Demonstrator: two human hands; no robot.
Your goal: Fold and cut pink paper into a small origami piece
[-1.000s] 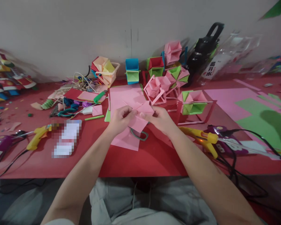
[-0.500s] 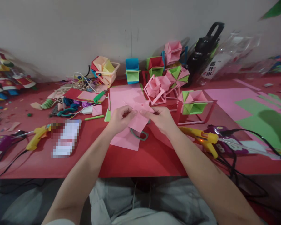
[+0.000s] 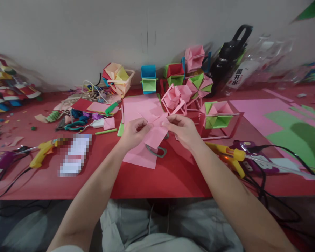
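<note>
Between my two hands, a small piece of pink paper (image 3: 157, 134) is held up over the table, with creases near its top. My left hand (image 3: 135, 132) pinches its left side between thumb and fingers. At its upper right corner, my right hand (image 3: 184, 129) has thumb and fingers closed on the edge. Below the paper lie scissors (image 3: 159, 151), with one grey handle loop showing and the rest mostly covered. Larger pink sheets (image 3: 139, 105) rest flat behind and beneath my hands.
Folded paper models (image 3: 217, 115) stand along the back. A yellow glue gun (image 3: 229, 154) with cords lies at right; another glue gun (image 3: 42, 152) and a blurred phone (image 3: 75, 154) lie at left. A black bottle (image 3: 223, 59) leans at the wall.
My right hand has shifted slightly right along the paper, and its thumb has moved away from the left thumb. The left hand keeps its pinch.
</note>
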